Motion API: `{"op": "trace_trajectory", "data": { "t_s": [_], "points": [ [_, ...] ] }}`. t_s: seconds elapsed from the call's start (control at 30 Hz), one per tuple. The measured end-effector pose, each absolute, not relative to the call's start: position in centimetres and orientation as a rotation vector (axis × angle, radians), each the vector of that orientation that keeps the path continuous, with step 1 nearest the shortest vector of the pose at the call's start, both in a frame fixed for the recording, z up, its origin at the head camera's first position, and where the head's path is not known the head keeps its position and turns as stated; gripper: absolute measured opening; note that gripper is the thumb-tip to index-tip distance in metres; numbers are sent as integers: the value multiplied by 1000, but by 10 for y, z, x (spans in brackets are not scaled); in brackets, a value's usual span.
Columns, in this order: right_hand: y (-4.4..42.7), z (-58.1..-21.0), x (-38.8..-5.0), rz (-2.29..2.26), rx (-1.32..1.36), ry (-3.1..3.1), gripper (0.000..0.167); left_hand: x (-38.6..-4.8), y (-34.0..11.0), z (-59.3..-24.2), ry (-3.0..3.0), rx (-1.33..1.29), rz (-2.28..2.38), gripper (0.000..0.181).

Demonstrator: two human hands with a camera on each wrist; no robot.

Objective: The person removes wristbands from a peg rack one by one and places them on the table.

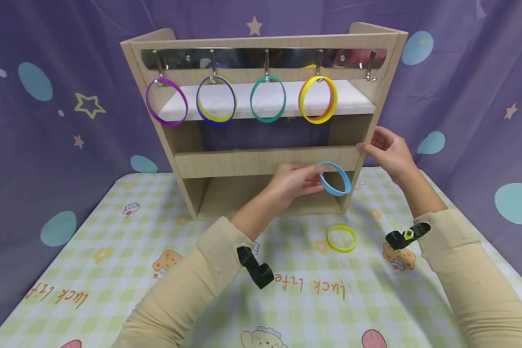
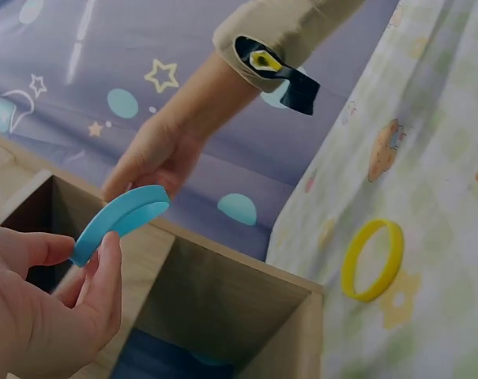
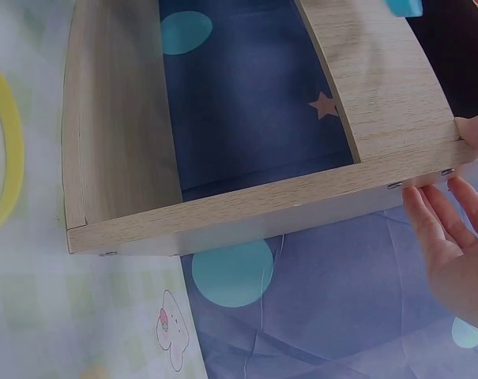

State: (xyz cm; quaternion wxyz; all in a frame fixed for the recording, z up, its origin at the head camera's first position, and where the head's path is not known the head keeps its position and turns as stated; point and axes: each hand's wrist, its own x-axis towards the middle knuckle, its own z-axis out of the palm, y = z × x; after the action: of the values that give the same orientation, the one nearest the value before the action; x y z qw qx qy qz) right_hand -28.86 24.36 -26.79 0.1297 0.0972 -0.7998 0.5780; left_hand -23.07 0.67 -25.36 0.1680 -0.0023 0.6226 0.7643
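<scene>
My left hand pinches a light blue wristband between thumb and fingers, in front of the lower right part of a wooden shelf unit. In the left wrist view this wristband is seen edge-on, tilted. At the unit's right side panel, my right hand grips the edge. The right wrist view shows its thumb on the front edge and its fingertips against the outer face. A yellow wristband lies flat on the tablecloth below the left hand.
A metal hook rail crosses the unit's top. From its hooks hang a purple wristband, blue and yellow ones, a teal one, and yellow and orange ones. A white shelf board sits behind them. Purple curtains surround the table.
</scene>
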Motion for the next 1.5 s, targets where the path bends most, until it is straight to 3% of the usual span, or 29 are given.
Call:
{"op": "trace_trajectory", "data": {
  "t_s": [0.27, 1.5],
  "points": [
    [244, -269, -290, 1741, 306, -2278, 40, -236, 3, -272, 1737, -102, 2120, 28],
    [245, -268, -289, 1638, 258, -2371, 53, -228, -22, -347, 1872, -181, 1792, 27]
  ]
}}
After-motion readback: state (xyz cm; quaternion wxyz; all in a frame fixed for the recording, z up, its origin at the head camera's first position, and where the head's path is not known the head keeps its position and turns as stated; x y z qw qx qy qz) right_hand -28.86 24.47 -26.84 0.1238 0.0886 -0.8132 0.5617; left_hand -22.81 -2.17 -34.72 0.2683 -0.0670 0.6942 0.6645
